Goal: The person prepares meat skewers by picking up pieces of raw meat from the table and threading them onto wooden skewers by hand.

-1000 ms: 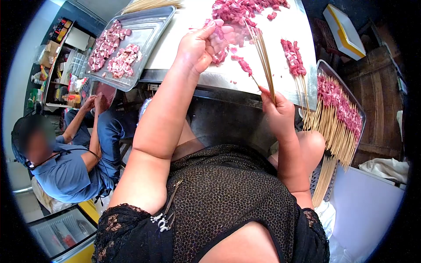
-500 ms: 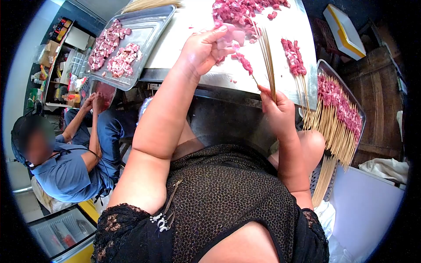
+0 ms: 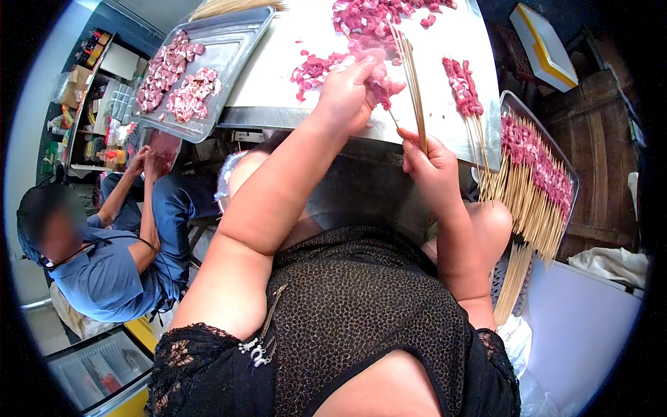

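Observation:
My left hand (image 3: 349, 94) is closed at the near edge of the white table (image 3: 274, 69), with its fingers around pieces of raw meat (image 3: 383, 92) at the upper part of a thin skewer. Lower down, my right hand (image 3: 432, 163) pinches that skewer's bare end. It also grips a bundle of bare wooden skewers (image 3: 415, 90) pointing away from me. Just beyond my left hand lies a small heap of cut meat (image 3: 311, 71); a larger meat pile (image 3: 365, 17) sits farther back. To the right, a few loaded meat skewers (image 3: 463, 87) rest with their sticks over the table edge.
A metal tray (image 3: 240, 45) with two meat heaps stands at the left. Many loaded skewers (image 3: 535, 163) fill a tray at the right, below the table. At left, a seated person (image 3: 111, 267) in blue works with both hands over a container.
My left hand has moved right and toward me, from above the meat heap to the meat on the skewer, and its fingers have closed. My right hand has shifted slightly left.

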### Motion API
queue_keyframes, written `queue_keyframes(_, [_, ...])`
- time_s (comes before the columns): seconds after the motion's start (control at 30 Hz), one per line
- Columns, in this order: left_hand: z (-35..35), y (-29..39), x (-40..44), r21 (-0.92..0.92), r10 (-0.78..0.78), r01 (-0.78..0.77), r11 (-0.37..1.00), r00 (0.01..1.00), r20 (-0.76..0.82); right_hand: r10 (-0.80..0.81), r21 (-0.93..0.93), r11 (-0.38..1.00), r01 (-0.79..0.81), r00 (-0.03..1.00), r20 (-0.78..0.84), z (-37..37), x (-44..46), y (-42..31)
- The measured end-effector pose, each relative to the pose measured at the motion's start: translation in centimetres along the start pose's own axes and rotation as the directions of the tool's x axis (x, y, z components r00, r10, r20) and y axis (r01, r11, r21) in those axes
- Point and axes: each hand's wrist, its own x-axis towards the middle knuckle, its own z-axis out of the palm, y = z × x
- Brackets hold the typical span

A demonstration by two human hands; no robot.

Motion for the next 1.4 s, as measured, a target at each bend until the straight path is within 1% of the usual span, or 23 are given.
queue_keyframes(0.07, [-0.5, -0.6, 0.1, -0.071, 0.013, -0.011, 0.997, 0.999, 0.029, -0.004, -0.005, 1.0, 0.004, 1.0, 0.005, 0.4, -0.1, -0.1])
queue_keyframes(0.1, [0.5, -0.5, -0.2, -0.067, 0.029, -0.033, 0.997, 0.997, -0.065, 0.02, 0.0, 1.0, -0.02, 1.0, 0.01, 0.7, -0.3, -0.2])
queue_keyframes(0.13, [0.8, -0.4, -0.5, -0.074, 0.035, -0.04, 0.997, 0.998, -0.061, 0.042, 0.004, 0.999, -0.042, 0.999, 0.015, 1.0, -0.4, -0.4])
queue_keyframes(0.2, [1.3, 0.0, -1.2, -0.142, 0.007, -0.02, 0.99, 0.996, -0.094, -0.011, 0.007, 1.0, 0.011, 1.0, 0.027, 1.9, -0.5, -0.3])
queue_keyframes(0.23, [1.8, 0.1, -1.3, -0.124, 0.01, -0.027, 0.992, 0.991, -0.134, -0.015, 0.013, 1.0, 0.014, 1.0, 0.017, 2.3, -0.6, -0.4])
queue_keyframes(0.33, [2.4, 0.8, -2.1, -0.094, 0.035, -0.048, 0.994, 0.99, -0.134, 0.014, 0.01, 1.0, -0.014, 1.0, 0.021, 2.6, -1.1, -1.1])
queue_keyframes(0.37, [0.7, 0.6, -1.6, -0.048, 0.034, -0.032, 0.998, 0.998, 0.05, 0.025, 0.075, 0.997, -0.027, 0.999, 0.022, 2.6, -1.1, -1.3])
queue_keyframes(0.4, [1.0, 1.2, -1.7, -0.068, 0.043, -0.039, 0.997, 0.997, 0.058, 0.035, 0.14, 0.989, -0.038, 0.999, 0.022, 2.5, -1.1, -1.4])
queue_keyframes(0.47, [1.7, 2.2, -2.0, -0.166, -0.048, 0.073, 0.983, 0.987, 0.152, 0.028, 0.169, 0.985, -0.029, 1.0, 0.011, 1.9, -1.1, -1.9])
queue_keyframes(0.53, [0.5, 2.7, -1.4, -0.166, -0.056, 0.081, 0.983, 0.987, 0.15, 0.182, 0.225, 0.957, -0.185, 0.983, 0.037, 1.4, -1.5, -2.9])
queue_keyframes(0.6, [-0.2, 2.9, -1.1, 0.007, 0.013, -0.014, 1.0, 0.991, 0.136, 0.18, 0.192, 0.964, -0.183, 0.983, 0.036, 1.4, -1.8, -3.0])
queue_keyframes(0.77, [-1.4, 3.3, -0.8, 0.081, 0.016, -0.023, 0.996, 0.996, 0.082, 0.157, 0.19, 0.968, -0.165, 0.986, 0.055, 2.1, -2.5, -2.8])
queue_keyframes(0.83, [-1.7, 3.3, -0.6, 0.054, 0.027, -0.031, 0.998, 0.997, 0.071, 0.189, 0.132, 0.974, -0.184, 0.982, -0.027, 2.4, -2.8, -3.1])
queue_keyframes(0.97, [-1.5, 2.2, -0.3, 0.0, 0.023, -0.023, 1.0, 0.999, 0.034, 0.196, 0.169, 0.966, -0.193, 0.981, 0.002, 1.8, -3.1, -2.3])
queue_keyframes(1.03, [-0.8, 1.7, -0.9, -0.197, -0.009, 0.017, 0.98, 0.999, 0.041, 0.241, 0.234, 0.941, -0.245, 0.969, 0.047, 1.9, -3.2, -2.5])
queue_keyframes(1.07, [-0.9, 1.6, -1.0, -0.196, -0.01, 0.018, 0.98, 0.999, 0.042, 0.241, 0.235, 0.941, -0.245, 0.97, 0.046, 1.9, -3.3, -2.6])
queue_keyframes(1.13, [-0.4, 1.9, -1.5, -0.2, -0.118, 0.125, 0.972, 0.992, 0.049, 0.237, 0.233, 0.944, -0.233, 0.971, 0.008, 1.9, -3.3, -2.7])
queue_keyframes(1.17, [0.4, 1.6, -1.8, -0.149, -0.156, 0.145, 0.978, 0.986, -0.065, 0.236, 0.234, 0.945, -0.231, 0.972, 0.006, 1.9, -3.2, -2.6])
queue_keyframes(1.2, [0.2, 1.4, -1.7, -0.148, -0.156, 0.146, 0.978, 0.986, -0.063, 0.237, 0.221, 0.947, -0.234, 0.971, 0.012, 1.9, -3.1, -2.4])
queue_keyframes(1.27, [-0.4, 0.7, -1.6, -0.246, -0.119, 0.127, 0.961, 0.992, 0.049, 0.241, 0.21, 0.948, -0.239, 0.97, 0.013, 1.9, -3.1, -1.6])
queue_keyframes(1.3, [0.9, 1.1, -2.3, -0.241, -0.134, 0.115, 0.964, 0.989, -0.063, 0.192, 0.207, 0.959, -0.193, 0.981, 0.024, 2.2, -3.0, -1.1])
queue_keyframes(1.33, [0.8, 1.2, -2.4, -0.242, -0.136, 0.117, 0.963, 0.989, -0.064, 0.141, 0.204, 0.968, -0.146, 0.989, 0.036, 2.4, -3.1, -0.8])
queue_keyframes(1.4, [0.4, 1.5, -2.4, -0.196, -0.148, 0.146, 0.97, 0.989, 0.003, 0.146, 0.19, 0.97, -0.15, 0.989, 0.034, 2.7, -3.2, -0.9])
